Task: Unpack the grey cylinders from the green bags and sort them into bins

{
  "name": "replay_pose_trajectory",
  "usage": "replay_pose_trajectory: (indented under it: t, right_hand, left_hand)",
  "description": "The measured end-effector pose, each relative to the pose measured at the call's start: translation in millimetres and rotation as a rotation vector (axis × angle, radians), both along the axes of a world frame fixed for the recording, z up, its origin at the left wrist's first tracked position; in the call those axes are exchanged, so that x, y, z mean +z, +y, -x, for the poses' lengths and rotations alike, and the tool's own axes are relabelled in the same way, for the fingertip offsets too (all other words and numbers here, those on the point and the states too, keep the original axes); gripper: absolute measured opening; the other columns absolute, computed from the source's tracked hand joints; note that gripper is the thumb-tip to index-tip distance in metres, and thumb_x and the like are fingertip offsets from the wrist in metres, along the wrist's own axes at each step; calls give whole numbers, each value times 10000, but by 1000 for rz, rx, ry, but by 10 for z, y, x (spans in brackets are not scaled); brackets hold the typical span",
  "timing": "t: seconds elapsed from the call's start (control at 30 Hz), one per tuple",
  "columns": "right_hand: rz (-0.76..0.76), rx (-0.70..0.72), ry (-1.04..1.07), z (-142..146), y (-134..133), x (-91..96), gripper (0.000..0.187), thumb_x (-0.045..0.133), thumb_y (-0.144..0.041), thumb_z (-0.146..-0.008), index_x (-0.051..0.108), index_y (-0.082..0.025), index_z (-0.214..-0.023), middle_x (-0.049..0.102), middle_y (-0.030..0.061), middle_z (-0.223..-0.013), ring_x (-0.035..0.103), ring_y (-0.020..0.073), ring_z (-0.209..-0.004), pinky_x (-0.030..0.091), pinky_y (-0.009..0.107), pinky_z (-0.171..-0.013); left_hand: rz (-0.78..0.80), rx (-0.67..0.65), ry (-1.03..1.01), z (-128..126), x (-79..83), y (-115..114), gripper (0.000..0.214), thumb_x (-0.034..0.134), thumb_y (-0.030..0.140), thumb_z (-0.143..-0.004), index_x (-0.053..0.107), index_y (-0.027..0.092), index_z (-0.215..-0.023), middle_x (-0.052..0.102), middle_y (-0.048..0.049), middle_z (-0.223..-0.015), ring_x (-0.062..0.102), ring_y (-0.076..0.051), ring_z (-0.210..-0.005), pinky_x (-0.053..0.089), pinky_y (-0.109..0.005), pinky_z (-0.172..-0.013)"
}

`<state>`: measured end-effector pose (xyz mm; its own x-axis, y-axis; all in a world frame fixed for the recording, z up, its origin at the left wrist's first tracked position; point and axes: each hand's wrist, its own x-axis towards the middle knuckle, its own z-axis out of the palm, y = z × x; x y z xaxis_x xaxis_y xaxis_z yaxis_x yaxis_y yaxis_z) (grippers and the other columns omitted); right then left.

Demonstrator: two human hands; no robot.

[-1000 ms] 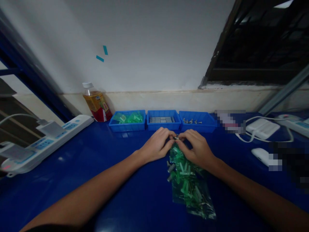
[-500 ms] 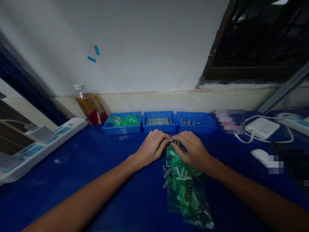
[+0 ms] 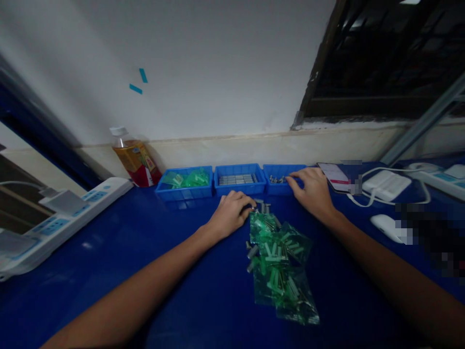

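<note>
Head view: hands parted over the blue tabletop (image 3: 196, 300).
Left hand (image 3: 229, 216) pinches a small metal piece (image 3: 253, 208) beside clear bags (image 3: 278, 252) of green parts; right hand (image 3: 313, 192), thumb and forefinger nearly together, reaches the screw bin (image 3: 273, 189); its hold cannot be told.

Deep blue tabletop (image 3: 196, 300) under brighter blue bins (image 3: 240, 189) at the wearer's twelve o'clock — silver pieces (image 3: 237, 180) in the middle one; green and clear packets (image 3: 263, 228) at one o'clock; an amber-and-red bottle (image 3: 136, 160) with a white cap (image 3: 118, 131) at eleven, a white power strip (image 3: 69, 224) with pale-blue panels (image 3: 54, 226) at ten.
</note>
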<state>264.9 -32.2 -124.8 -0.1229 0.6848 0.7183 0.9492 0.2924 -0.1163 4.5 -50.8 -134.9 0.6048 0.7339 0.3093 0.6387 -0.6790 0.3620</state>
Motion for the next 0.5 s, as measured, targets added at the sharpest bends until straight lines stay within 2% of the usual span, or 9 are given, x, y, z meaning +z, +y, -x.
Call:
replay_pose_trajectory:
  t: [0.13, 0.27, 0.37, 0.5]
  right_hand:
    - [-18, 76, -5, 200, -186, 39, 274, 517, -380, -870, 639, -175, -1005, 649, 105, -953, 505, 293, -993, 387, 436, -814]
    - [32, 316, -28, 467, -442, 109, 232, 505, -296, -881, 617, -179, -1048, 638, 102, -963, 526, 258, -971, 407, 416, -813]
    - [78, 460, -56, 589, -545, 119, 231, 479, -244, -892, 609, -180, -1072, 640, 96, -948, 542, 238, -936, 421, 398, -790]
    - [102, 529, -85, 634, -557, 84, 233, 483, -204, -887, 600, -160, -1083, 637, 95, -944, 543, 228, -915, 427, 376, -764]
  left_hand:
    - [6, -31, -162, 14, 31, -37, 107, 497, 191, -864, 579, 178, -932, 634, -45, -959, 533, -198, -919, 425, -367, -832]
    - [137, -75, -328, 28, 68, -42, 146, 472, 193, -874, 594, 166, -950, 657, -43, -913, 586, -161, -818, 473, -314, -753]
    - [213, -142, -397, 38, 70, -14, 194, 467, 209, -889, 637, 162, -968, 666, -56, -933, 604, -163, -856, 477, -318, -782]
    - [393, -183, -582, 45, 58, 14, 296, 517, 249, -880, 569, 154, -1155, 660, -62, -944, 611, -163, -871, 471, -324, -813]
